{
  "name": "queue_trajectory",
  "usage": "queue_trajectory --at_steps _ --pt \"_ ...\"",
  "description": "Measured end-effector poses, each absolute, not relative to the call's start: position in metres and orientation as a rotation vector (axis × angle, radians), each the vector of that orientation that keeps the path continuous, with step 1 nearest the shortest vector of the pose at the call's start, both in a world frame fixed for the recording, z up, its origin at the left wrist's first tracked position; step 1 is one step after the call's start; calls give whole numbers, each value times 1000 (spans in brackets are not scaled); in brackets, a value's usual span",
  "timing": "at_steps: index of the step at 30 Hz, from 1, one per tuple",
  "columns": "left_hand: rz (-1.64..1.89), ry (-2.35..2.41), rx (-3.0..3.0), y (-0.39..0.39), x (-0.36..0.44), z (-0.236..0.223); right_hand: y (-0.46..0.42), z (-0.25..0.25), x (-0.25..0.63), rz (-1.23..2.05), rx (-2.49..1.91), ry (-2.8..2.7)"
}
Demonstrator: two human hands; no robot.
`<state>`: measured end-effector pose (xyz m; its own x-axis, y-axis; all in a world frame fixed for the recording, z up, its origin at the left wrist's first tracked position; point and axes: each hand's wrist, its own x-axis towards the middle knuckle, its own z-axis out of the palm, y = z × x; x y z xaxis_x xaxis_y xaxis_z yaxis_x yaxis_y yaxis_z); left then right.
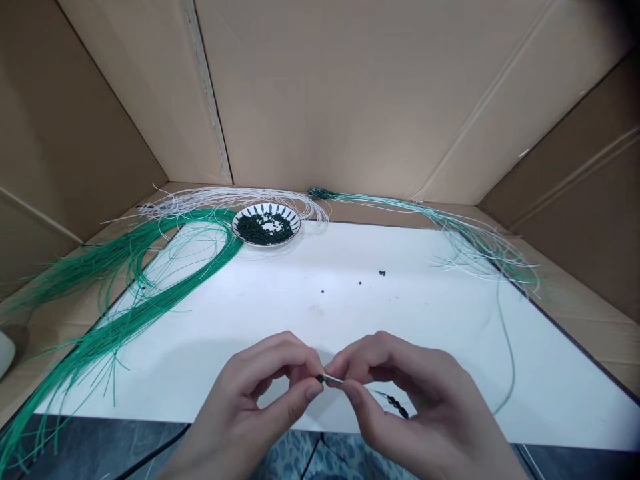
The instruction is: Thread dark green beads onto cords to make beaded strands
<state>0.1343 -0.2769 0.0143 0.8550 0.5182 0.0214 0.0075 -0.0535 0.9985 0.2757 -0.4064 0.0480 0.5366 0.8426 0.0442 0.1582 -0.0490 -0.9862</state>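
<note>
My left hand (250,393) pinches a small dark bead (320,379) between thumb and forefinger, at the tip of a thin pale cord (333,380). My right hand (400,380) holds that cord close by, its fingertips almost meeting those of my left hand. Below my right hand hangs a short strand of dark beads (395,404). Several loose dark beads (360,283) lie on the white board (310,307) beyond my hands. A small patterned plate (267,243) holds a heap of dark green beads at the far edge.
Long bundles of green cords (100,327) spread over the left side, white cords (235,197) curve behind the plate, and pale teal cords (470,241) trail at the right. Cardboard walls (340,87) surround the board. A patterned cloth (320,457) shows below the front edge.
</note>
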Motion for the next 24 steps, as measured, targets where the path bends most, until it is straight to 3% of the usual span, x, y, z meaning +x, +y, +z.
queue_trajectory --at_steps 9,24 --pt "292 313 1727 -274 125 21 -398 74 303 1118 -1666 -1178" --pt "284 243 1761 -276 121 23 -393 94 306 1251 -1745 -1350"
